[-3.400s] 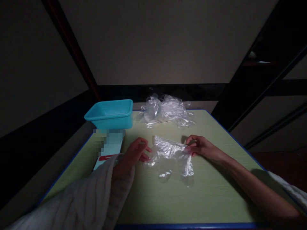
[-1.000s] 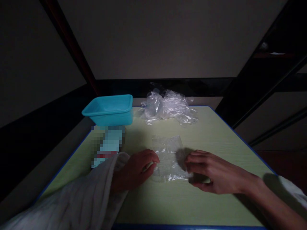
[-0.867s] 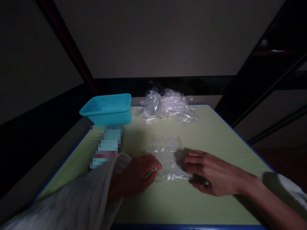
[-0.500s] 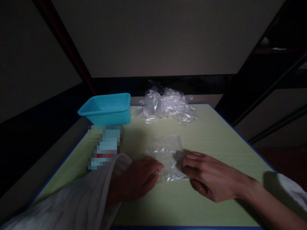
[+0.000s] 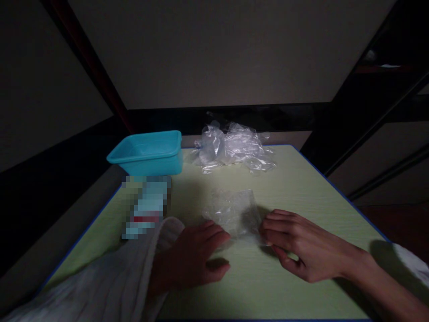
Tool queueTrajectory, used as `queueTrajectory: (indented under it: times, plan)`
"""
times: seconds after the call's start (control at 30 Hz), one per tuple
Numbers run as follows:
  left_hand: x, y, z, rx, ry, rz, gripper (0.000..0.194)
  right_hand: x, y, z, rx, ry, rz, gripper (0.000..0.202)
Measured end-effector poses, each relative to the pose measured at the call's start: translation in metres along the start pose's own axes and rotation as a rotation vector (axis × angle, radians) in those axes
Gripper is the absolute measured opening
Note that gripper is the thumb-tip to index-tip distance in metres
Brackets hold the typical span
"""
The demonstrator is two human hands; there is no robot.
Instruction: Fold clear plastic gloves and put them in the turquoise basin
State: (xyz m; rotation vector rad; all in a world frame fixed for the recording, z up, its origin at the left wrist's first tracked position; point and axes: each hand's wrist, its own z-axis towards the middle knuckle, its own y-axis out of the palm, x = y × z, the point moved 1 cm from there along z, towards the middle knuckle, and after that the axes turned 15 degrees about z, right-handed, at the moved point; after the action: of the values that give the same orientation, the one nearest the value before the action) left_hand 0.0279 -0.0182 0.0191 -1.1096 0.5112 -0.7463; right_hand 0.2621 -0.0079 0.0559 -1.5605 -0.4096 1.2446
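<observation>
A small, flat clear plastic bag (image 5: 236,212) lies wrinkled on the table between my hands. My left hand (image 5: 197,255) is at its left near corner, the fingers stretched over the edge and the thumb spread away from them. On the other side, my right hand (image 5: 298,246) has its fingers curled and its thumb close to the fingertips, pinching the bag's right near edge. The fingertips partly hide that edge. Further back sits a loose heap of clear plastic (image 5: 234,147), crumpled and shiny.
A blue plastic basket (image 5: 150,165) stands at the table's far left corner. Nearer me lies a pixelated phone-like object (image 5: 150,201), beside my left sleeve. The pale green table (image 5: 284,179) has a blue edge, and a panel rises behind it.
My left thumb has parted from the fingers, letting go of the bag's edge. The right hand has shifted slightly right. The bag's near edge now sits further from me.
</observation>
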Motion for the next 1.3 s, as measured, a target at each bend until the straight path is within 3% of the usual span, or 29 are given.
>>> queueTrajectory:
  times: [0.2,0.47,0.6,0.8,1.07,1.3]
  plan:
    - [0.001,-0.001,0.001,0.062,0.061,0.173,0.005,0.001,0.000,0.003,0.006,-0.019,0.067,0.013]
    - [0.001,0.000,-0.001,-0.036,0.145,0.312,0.015,0.001,-0.003,0.004,0.028,-0.050,0.095,0.014]
    - [0.002,-0.002,0.000,-0.042,0.128,0.286,0.018,0.003,-0.001,0.002,0.013,-0.061,-0.017,0.017]
    - [0.000,-0.004,0.001,-0.022,0.062,0.190,0.017,0.009,0.006,0.002,0.008,-0.098,-0.151,0.040]
    - [0.001,-0.007,0.002,0.106,0.047,0.093,0.016,0.014,0.010,0.001,0.061,-0.188,-0.295,0.037]
    - [-0.001,-0.002,0.000,0.058,0.021,0.013,0.017,0.013,0.010,0.004,0.100,-0.202,-0.305,0.036]
